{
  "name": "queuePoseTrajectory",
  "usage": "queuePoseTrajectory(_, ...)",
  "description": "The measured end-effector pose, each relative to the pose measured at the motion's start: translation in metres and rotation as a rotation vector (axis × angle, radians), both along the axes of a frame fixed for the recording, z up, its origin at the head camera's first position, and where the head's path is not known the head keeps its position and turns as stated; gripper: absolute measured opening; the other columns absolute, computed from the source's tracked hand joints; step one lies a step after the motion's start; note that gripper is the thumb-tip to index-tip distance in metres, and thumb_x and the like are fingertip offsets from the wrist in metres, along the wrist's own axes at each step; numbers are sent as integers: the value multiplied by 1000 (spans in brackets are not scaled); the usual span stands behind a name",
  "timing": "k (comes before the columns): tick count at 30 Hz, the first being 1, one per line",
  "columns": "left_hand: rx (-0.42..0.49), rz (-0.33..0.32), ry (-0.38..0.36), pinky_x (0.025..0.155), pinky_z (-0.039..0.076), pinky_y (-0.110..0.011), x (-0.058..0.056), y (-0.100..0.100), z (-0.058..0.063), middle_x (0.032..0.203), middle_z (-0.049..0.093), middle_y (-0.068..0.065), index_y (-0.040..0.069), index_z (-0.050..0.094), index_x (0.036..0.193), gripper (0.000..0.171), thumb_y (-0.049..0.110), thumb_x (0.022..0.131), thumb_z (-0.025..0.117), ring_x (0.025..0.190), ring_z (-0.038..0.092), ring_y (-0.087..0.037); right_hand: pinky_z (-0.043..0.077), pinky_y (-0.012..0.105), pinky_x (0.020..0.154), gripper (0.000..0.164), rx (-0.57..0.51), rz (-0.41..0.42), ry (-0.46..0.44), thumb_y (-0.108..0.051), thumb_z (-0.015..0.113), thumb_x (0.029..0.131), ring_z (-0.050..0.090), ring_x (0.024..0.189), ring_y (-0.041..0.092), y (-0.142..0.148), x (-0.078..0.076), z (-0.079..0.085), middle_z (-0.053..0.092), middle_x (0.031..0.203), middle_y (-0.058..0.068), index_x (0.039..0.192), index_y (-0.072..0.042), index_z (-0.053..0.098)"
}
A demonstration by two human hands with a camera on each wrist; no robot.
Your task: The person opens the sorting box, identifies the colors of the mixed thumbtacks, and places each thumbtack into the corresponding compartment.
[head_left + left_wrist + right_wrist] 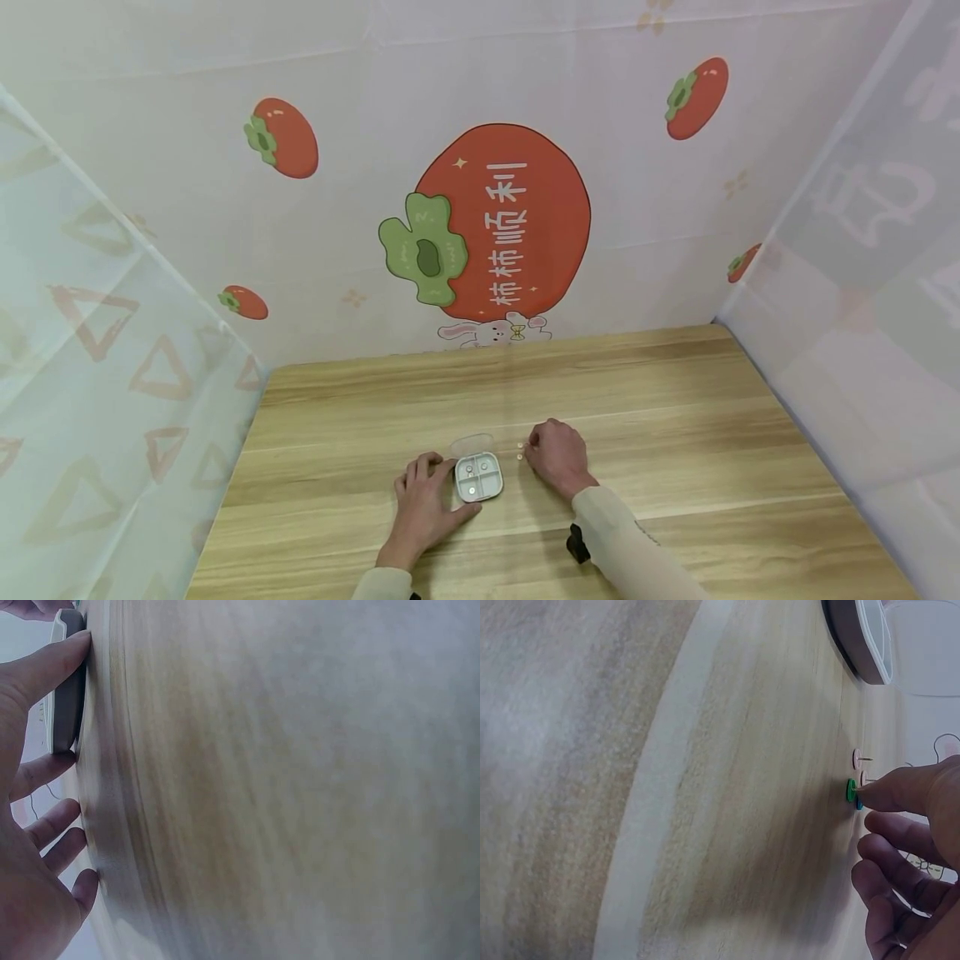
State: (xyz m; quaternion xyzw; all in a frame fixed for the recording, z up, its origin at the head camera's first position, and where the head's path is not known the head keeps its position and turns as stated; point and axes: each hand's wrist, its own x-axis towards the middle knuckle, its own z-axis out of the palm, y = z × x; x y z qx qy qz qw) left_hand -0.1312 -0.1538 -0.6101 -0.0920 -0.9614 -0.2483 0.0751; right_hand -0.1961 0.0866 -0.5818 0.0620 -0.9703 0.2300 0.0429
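A small white box [480,477], divided inside by a cross, lies on the table with its clear lid [472,446] swung back. Small round pieces sit in three of its compartments. My left hand [423,508] holds the box between thumb [56,667] and index finger, one at each end; its other fingers rest on the table. Right of the box, my right hand [558,457] reaches down to several thumbtacks. Its thumb tip is right at the pin of a green thumbtack [850,790]. A blue thumbtack [859,802] is partly hidden beside it. Two pale pink thumbtacks, one nearer [856,759], stand pin up.
The wood-grain table [660,400] ends at a white back sheet [337,250] printed with red persimmons. Pale sheets [97,350] also close off both sides. A black wrist camera [577,543] sits at the right sleeve [622,533].
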Motion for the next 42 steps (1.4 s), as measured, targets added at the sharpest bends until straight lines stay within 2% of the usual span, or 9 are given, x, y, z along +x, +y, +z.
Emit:
queuePoseTrajectory(11, -1, 0, -35, 90, 21, -53, 1, 1, 4, 122, 41, -4, 21, 57, 120, 73, 64, 63, 70, 116, 32, -27, 39, 27, 52, 8, -13, 22, -45, -22, 67, 77, 48, 61, 8, 0, -1, -1, 58, 71, -7, 70, -19, 65)
queuePoseTrajectory(27, -5, 4, -44, 90, 21, -52, 0, 0, 5, 123, 42, -4, 22, 57, 120, 73, 66, 63, 69, 116, 33, -26, 39, 27, 52, 8, -6, 42, -16, -17, 66, 75, 48, 60, 8, -1, -3, 0, 56, 68, -9, 68, -21, 64)
queuePoseTrajectory(35, -6, -2, -15, 88, 23, -53, 1, 1, 5, 122, 42, -5, 21, 58, 119, 73, 64, 62, 70, 116, 34, -28, 40, 28, 55, 7, -9, 33, -19, -18, 66, 75, 50, 63, 8, 4, -1, 5, 56, 69, -9, 69, -20, 64)
queuePoseTrajectory(42, -8, 1, -18, 89, 23, -53, 2, 0, 5, 122, 42, -5, 20, 57, 119, 73, 64, 62, 70, 116, 34, -28, 42, 27, 54, 6, -59, 43, -19, -15, 64, 74, 51, 62, 8, 7, 3, 15, 57, 69, -8, 71, -18, 66)
